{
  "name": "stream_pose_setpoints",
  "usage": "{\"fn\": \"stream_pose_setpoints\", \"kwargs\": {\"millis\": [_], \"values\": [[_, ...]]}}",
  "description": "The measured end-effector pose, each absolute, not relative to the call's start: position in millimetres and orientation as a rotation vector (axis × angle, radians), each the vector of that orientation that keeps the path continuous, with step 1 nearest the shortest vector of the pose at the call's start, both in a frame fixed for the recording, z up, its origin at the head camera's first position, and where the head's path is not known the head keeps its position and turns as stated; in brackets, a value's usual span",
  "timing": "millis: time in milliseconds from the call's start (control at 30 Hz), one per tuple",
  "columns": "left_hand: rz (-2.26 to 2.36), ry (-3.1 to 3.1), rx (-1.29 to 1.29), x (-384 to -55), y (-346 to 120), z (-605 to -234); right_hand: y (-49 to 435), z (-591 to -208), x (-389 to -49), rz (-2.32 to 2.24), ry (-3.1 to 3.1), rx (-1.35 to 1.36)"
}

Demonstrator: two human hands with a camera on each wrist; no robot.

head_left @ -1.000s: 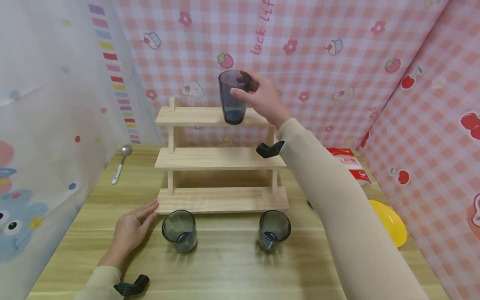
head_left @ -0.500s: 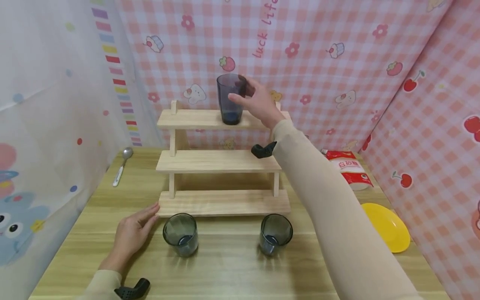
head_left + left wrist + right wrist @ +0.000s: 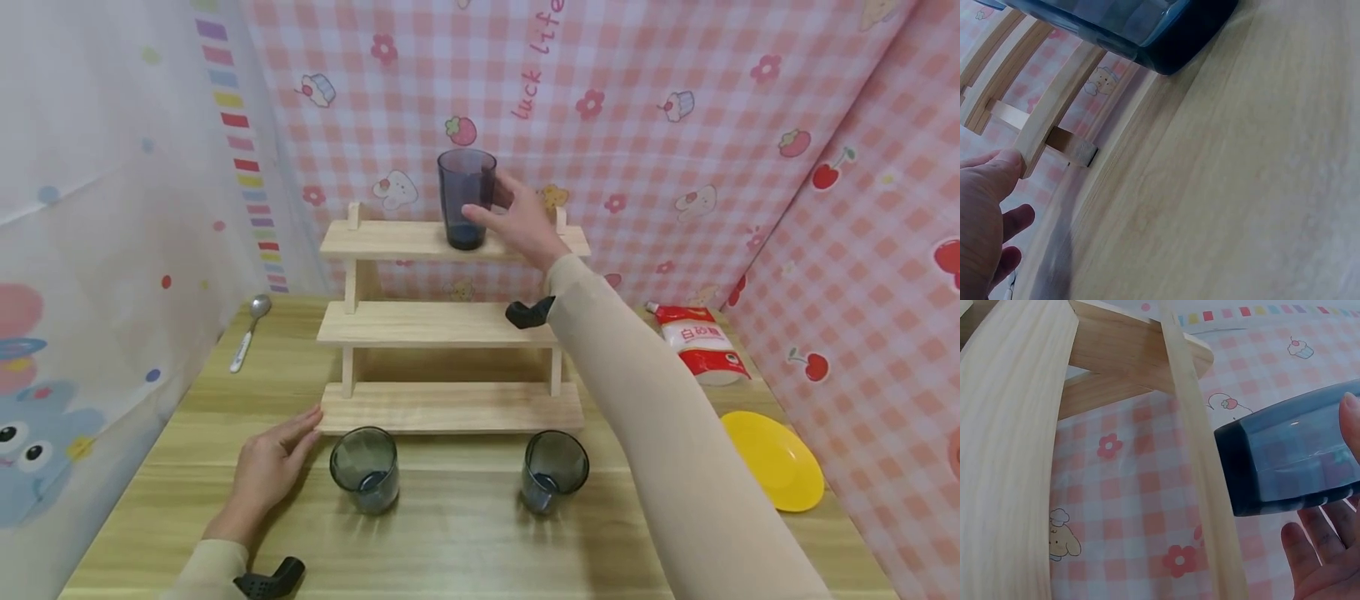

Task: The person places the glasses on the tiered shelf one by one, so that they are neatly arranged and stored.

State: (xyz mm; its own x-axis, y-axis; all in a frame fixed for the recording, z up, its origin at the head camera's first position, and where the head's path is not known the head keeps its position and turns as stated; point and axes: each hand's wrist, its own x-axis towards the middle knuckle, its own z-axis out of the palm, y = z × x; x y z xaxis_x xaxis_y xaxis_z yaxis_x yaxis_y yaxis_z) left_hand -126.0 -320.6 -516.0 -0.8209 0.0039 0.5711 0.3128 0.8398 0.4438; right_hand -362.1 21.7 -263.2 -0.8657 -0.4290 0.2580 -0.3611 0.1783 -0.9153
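My right hand (image 3: 528, 221) holds a tall dark tinted glass (image 3: 467, 200) upright at the top shelf of a wooden three-tier stand (image 3: 450, 323). The thumb lies on the near side of the glass; the other fingers are partly hidden behind it. In the right wrist view, the base of the glass (image 3: 1291, 459) meets the shelf edge (image 3: 1200, 475). Beside the left end of the bottom shelf rests my left hand (image 3: 266, 467). In the left wrist view, its thumb (image 3: 1007, 165) touches the shelf's end, with other fingers loosely bent away from the wood.
Two short tinted glasses, one left (image 3: 366, 471) and one right (image 3: 553, 472), stand before the stand on the wooden table (image 3: 450, 550). A spoon (image 3: 250, 333) lies far left. To the right are a red-and-white packet (image 3: 701, 342) and a yellow plate (image 3: 776, 462). Patterned cloth hangs behind.
My right hand has lowered the tall glass slightly onto or close to the top shelf. The left hand has stayed at the stand. The head view has shifted a little.
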Motion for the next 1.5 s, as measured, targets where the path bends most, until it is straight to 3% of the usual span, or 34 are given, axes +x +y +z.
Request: {"fn": "stream_pose_setpoints", "kwargs": {"millis": [233,467,633,800,1133,1500], "values": [[-0.748,-2.438,-0.226,-129,-315,-515,53,-253,-343,-1.752,2.463,-0.779],[-0.747,-2.428,-0.216,-129,-314,-518,142,-260,-287,-1.849,2.507,-0.994],[-0.742,-2.436,-0.203,-126,-315,-520,216,-292,-229,-1.792,2.735,-0.921],[-0.725,-2.44,-0.173,-120,-318,-520,260,-342,-201,-1.724,2.895,-0.725],[-0.789,-2.374,-0.197,-124,-317,-523,283,-429,-199,-1.789,2.914,-0.466],[-0.828,-2.349,-0.19,-126,-318,-527,278,-448,-208,-1.899,2.742,-0.406]]}}
